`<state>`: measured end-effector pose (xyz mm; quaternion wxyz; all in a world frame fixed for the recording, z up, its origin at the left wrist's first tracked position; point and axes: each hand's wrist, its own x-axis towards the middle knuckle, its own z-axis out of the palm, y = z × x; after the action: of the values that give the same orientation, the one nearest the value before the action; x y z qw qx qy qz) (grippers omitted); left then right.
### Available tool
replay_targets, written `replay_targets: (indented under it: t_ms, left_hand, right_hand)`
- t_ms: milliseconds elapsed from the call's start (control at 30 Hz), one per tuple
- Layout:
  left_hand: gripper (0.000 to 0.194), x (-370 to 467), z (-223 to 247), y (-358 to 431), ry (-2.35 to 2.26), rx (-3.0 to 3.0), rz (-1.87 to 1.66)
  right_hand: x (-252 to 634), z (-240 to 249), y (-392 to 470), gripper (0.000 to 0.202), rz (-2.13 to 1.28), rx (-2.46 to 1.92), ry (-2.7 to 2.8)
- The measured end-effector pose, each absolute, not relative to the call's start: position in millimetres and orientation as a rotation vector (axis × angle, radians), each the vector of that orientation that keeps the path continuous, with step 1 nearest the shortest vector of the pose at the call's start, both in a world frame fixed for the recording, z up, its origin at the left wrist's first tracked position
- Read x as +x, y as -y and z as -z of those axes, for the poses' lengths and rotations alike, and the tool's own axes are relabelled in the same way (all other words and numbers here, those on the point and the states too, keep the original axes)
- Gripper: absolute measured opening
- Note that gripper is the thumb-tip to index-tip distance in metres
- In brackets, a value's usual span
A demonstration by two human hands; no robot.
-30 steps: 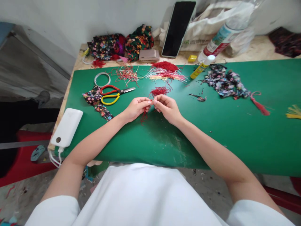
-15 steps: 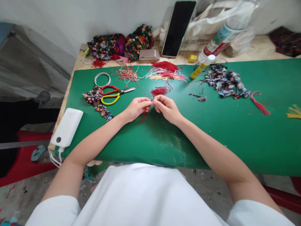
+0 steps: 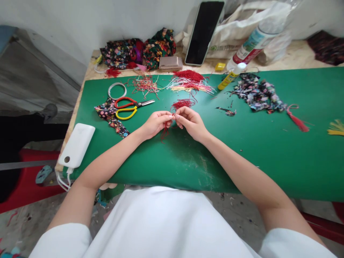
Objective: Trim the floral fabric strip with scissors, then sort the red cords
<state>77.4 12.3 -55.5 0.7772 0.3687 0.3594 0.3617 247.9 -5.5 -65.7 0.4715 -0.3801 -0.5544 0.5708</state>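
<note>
My left hand [image 3: 159, 124] pinches a small bundle of red threads [image 3: 165, 132], whose loose ends hang below its fingers. Fingertip to fingertip with it, my right hand [image 3: 191, 122] is closed in a pinch at the top of the same red threads; the exact bit between its fingers is too small to make out. Just beyond both hands lies a small pile of red cords [image 3: 183, 104] on the green mat [image 3: 172, 161]. Farther back is a larger heap of red, white and yellow threads [image 3: 189, 81].
Scissors [image 3: 126, 108] and a tape ring [image 3: 116, 91] lie left, above floral cloth. A white power bank [image 3: 77, 145] rests at the left edge. Behind stand a phone [image 3: 204, 34], a glue stick [image 3: 231, 76] and a bottle [image 3: 252, 43]. Cloth scraps [image 3: 258, 94] and a red tassel [image 3: 297, 118] lie right.
My right hand's fingers have lifted very slightly at the knuckles. My left hand and the red threads in it look nearly unchanged.
</note>
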Motion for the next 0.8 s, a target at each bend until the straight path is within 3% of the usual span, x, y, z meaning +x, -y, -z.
replay_targets:
  t_ms: [800]
  left_hand:
    - [0.012,77.5,56.7,-12.4,-0.767,0.807,-0.782]
  right_hand:
    - [247.9,66.2,4.5,0.053,-1.331,-0.95,1.486]
